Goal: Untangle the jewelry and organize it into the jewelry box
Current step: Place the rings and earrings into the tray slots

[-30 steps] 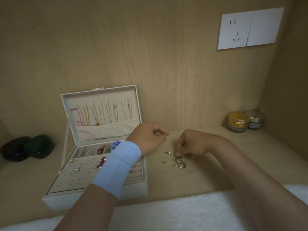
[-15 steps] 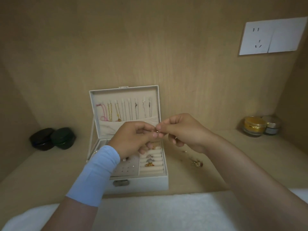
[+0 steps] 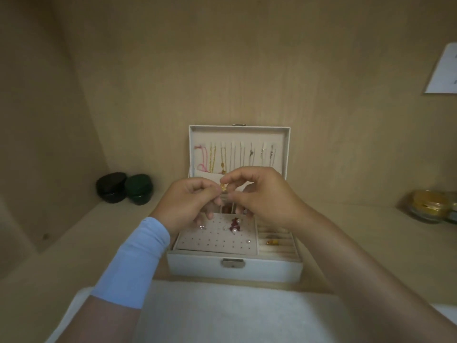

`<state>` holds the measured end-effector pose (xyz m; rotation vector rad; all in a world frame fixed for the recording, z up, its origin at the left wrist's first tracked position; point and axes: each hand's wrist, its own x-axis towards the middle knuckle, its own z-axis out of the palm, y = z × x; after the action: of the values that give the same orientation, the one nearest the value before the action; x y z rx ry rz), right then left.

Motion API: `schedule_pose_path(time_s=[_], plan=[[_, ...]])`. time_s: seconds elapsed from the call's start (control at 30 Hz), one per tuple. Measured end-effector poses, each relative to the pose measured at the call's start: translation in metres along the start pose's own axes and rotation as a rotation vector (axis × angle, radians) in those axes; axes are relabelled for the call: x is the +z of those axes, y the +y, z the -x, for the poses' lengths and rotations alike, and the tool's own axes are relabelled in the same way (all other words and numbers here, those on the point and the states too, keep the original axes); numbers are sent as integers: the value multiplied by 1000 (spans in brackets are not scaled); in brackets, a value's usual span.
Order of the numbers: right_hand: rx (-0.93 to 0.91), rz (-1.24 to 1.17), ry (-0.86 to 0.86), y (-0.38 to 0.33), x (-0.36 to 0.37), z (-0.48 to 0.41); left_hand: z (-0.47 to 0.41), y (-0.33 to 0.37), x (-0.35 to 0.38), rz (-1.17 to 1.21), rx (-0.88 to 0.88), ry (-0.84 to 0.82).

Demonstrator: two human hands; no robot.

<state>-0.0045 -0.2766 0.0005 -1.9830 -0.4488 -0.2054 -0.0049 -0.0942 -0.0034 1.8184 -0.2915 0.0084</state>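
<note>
Head view: the left hand (image 3: 190, 204) and right hand (image 3: 264, 194) meet above the open jewelry box (image 3: 235, 269). The fingers of both are closed on one small gold piece (image 3: 223, 187), thumb against forefinger. They pinched together likewise half a second ago. Since then the view has swung left, so the box now sits centred beneath them on the table (image 3: 371, 219), and the wall socket (image 3: 442, 70) is at the right edge.
</note>
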Motion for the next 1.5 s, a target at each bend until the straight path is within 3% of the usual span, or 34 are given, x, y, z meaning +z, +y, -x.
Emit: schedule_pose_path(time_s=[0.1, 0.3, 0.43, 0.6, 1.13, 1.5], plan=[[-153, 246, 44, -1, 10, -4, 3, -7, -10, -19, -22, -45], [-403, 471, 0, 4, 24, -15, 1, -21, -26, 13, -57, -95], [-290, 498, -6, 7, 27, -19, 0, -25, -37, -61, -52, -91], [-176, 765, -154, 18, 35, -17, 1, -35, -44, -83, -52, -19], [-331, 987, -110, 19, 46, -16, 0, -36, -43, -65, -35, 23], [-220, 942, -233, 8, 40, -18, -3, -41, -40, -48, -25, 31]])
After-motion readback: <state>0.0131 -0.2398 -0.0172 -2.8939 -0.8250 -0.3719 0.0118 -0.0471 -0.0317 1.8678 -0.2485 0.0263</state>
